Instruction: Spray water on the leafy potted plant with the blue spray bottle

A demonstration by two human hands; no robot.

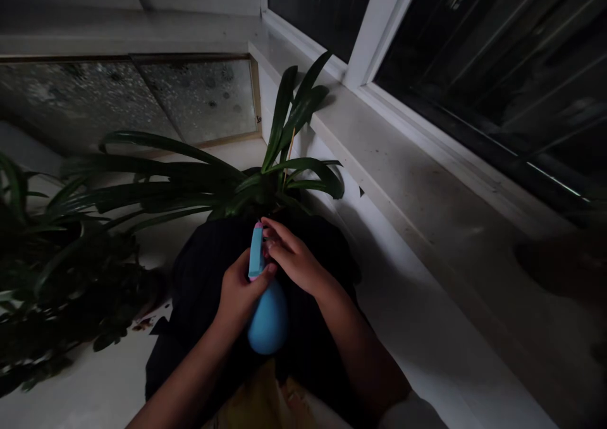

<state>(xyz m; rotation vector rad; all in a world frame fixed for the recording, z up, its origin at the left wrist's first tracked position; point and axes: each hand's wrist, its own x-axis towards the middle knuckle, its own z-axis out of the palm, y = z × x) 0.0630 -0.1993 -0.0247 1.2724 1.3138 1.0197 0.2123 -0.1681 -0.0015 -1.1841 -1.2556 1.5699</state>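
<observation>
blue spray bottle [267, 318]: left hand [239, 293] fingers wrapped around its neck; right hand [294, 258] fingers curled on its nozzle; leafy potted plant [227, 182] just beyond, by the window sill [427, 189].

Plant pot [227, 290] lost in dark; spray bottle [268, 318] nozzle hidden by fingers; left plant [42, 277] cut off by frame edge.

Both forearms are bare; a pale sleeve edge [408, 410] shows at five o'clock, above dark clothing [203, 290] over the lap.
</observation>
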